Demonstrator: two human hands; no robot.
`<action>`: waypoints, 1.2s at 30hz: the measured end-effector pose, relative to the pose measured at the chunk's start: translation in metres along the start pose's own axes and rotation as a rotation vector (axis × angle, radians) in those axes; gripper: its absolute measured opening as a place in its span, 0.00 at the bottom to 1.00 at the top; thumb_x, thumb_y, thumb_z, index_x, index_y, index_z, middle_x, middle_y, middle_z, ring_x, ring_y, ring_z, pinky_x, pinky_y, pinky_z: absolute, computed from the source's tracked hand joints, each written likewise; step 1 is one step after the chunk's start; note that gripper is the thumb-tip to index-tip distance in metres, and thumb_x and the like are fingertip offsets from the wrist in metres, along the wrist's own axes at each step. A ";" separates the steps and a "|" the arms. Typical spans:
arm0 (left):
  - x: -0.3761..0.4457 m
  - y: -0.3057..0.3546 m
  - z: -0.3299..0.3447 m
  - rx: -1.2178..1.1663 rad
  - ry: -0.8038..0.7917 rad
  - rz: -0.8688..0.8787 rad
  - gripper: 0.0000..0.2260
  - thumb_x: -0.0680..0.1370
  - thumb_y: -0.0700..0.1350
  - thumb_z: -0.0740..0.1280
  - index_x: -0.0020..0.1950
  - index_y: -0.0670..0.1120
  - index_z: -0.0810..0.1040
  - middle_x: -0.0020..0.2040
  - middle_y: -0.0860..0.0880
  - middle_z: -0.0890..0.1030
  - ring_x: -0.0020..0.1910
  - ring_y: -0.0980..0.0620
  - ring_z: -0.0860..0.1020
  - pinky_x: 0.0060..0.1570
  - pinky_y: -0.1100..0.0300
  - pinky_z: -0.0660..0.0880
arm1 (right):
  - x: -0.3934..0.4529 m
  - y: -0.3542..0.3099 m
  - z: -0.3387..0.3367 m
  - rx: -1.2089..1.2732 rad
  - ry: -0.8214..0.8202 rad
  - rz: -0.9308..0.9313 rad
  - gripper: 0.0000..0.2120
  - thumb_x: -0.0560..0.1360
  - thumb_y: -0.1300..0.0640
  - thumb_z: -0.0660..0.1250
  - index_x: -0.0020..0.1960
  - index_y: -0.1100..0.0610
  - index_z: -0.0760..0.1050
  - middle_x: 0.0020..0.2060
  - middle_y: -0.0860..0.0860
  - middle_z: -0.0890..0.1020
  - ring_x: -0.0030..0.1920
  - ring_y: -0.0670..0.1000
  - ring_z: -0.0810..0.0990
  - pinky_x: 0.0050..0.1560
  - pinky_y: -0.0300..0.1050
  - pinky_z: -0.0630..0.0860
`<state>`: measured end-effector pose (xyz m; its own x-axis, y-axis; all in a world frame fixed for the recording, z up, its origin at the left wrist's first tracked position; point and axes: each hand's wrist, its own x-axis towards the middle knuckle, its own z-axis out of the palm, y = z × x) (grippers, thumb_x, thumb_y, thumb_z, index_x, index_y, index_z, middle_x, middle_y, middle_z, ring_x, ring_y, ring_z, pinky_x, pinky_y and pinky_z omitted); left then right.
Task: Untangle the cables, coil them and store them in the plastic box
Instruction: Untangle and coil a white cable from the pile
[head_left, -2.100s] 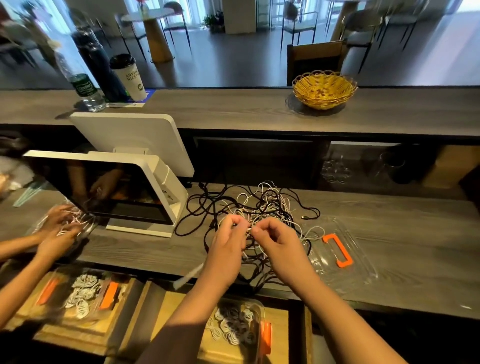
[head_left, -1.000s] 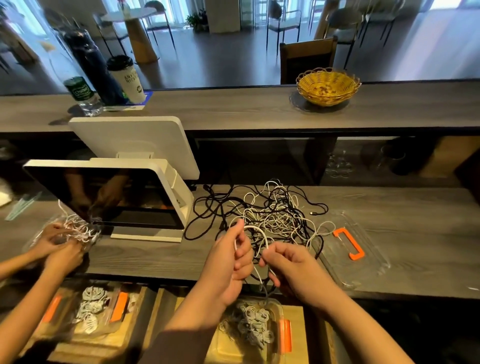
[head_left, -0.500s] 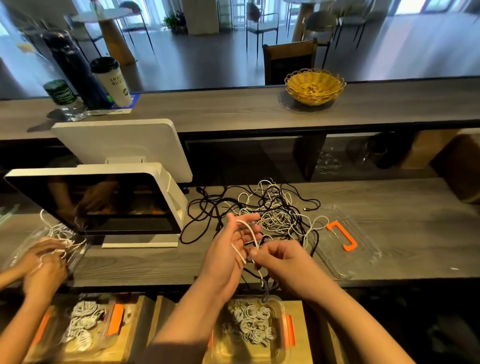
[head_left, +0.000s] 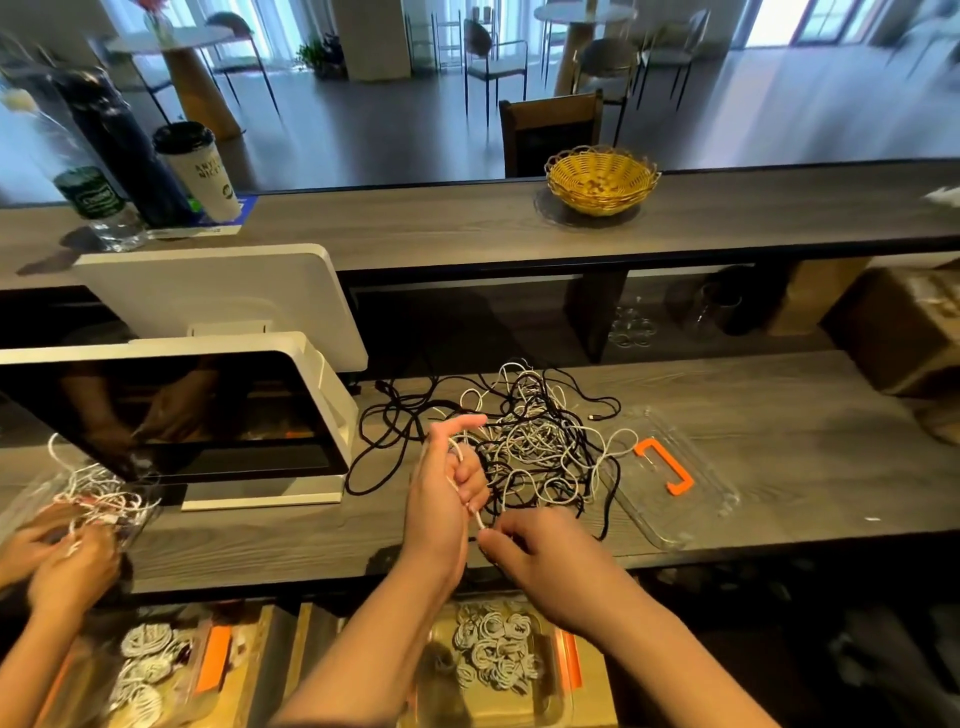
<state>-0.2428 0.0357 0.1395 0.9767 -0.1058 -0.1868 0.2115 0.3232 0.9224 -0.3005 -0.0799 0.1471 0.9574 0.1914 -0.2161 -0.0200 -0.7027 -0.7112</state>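
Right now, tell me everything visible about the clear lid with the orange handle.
The clear lid is a see-through plastic rectangle with rounded corners and a raised rim. It lies flat on the grey wood-grain counter, right of the cable tangle. An orange C-shaped handle sits near its left side. A few white and black cable loops drape over its left edge. Neither hand touches it.

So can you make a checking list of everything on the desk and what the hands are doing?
Surface: grey wood counter.
Job's things: tangled pile of black and white cables; clear lid with orange handle beside it; box of coils below the counter edge.
Clutter: screen, cup, bottle, basket.
Grippers: left hand holds a white cable looped round its fingers; right hand pinches its end.
Cables: loose, uncoiled.
Surroundings: another person's hands at far left, chairs beyond.
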 end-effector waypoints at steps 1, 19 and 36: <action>0.001 -0.002 0.000 0.098 -0.003 0.019 0.19 0.84 0.55 0.55 0.57 0.44 0.79 0.31 0.53 0.62 0.29 0.55 0.59 0.28 0.62 0.58 | -0.002 -0.004 0.001 -0.045 -0.003 -0.021 0.16 0.82 0.48 0.61 0.39 0.53 0.75 0.29 0.46 0.74 0.29 0.44 0.69 0.30 0.38 0.63; -0.005 0.002 0.004 0.353 -0.475 -0.565 0.34 0.74 0.77 0.51 0.56 0.51 0.79 0.30 0.53 0.64 0.26 0.57 0.57 0.25 0.65 0.50 | 0.003 0.018 -0.043 -0.134 0.450 -0.107 0.10 0.77 0.44 0.68 0.47 0.50 0.76 0.33 0.45 0.79 0.35 0.47 0.76 0.38 0.46 0.72; 0.009 0.000 0.001 0.362 -0.509 -0.343 0.23 0.80 0.63 0.53 0.65 0.56 0.79 0.31 0.51 0.71 0.27 0.56 0.64 0.25 0.65 0.61 | 0.001 0.050 -0.064 0.078 0.638 -0.018 0.07 0.79 0.50 0.67 0.45 0.52 0.77 0.29 0.44 0.75 0.33 0.42 0.75 0.31 0.34 0.67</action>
<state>-0.2340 0.0337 0.1386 0.7002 -0.6001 -0.3867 0.3918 -0.1298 0.9108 -0.2822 -0.1586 0.1547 0.9404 -0.2593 0.2198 -0.0001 -0.6468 -0.7627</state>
